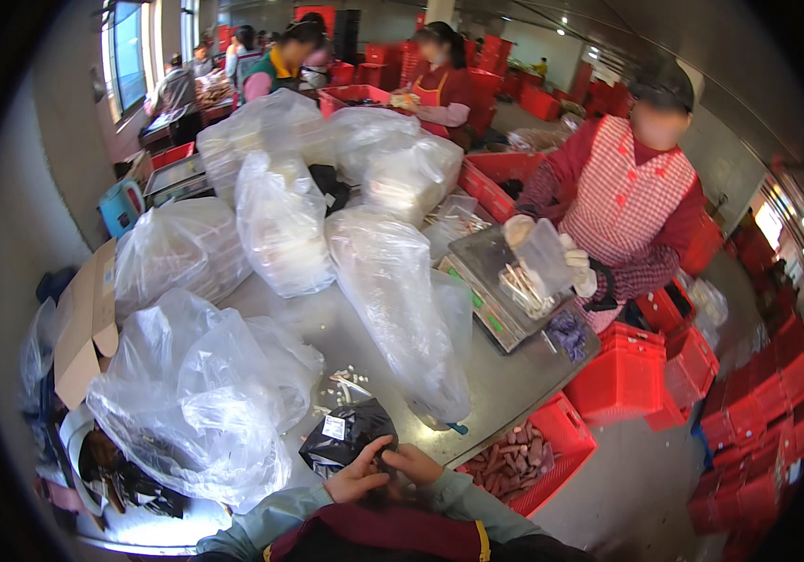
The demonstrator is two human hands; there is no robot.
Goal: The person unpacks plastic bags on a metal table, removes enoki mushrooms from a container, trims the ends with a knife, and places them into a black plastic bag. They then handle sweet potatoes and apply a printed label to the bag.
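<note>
Before me on the metal table [282, 330] lies a black plastic bag [363, 421] with a white label [333, 427] that bears writing. My left hand [363, 472] and my right hand [412, 465] meet at the bag's near end, with fingers closed on its gathered dark plastic. What lies between my fingertips is partly hidden. Just beyond the bag are pale stick-like scraps [349, 385] and crumbs. Crumpled clear plastic bags [198, 400] lie to its left, and a long clear plastic bag [395, 302] stretches out beyond it on the right.
Full clear bags [282, 218] crowd the table's far side. Across the right corner, a gloved co-worker [640, 183] holds a clear package of pale sticks [528, 281] over a scale [486, 302]. A red crate [563, 449] of reddish-brown pieces stands below the table edge, near stacked red crates [616, 372].
</note>
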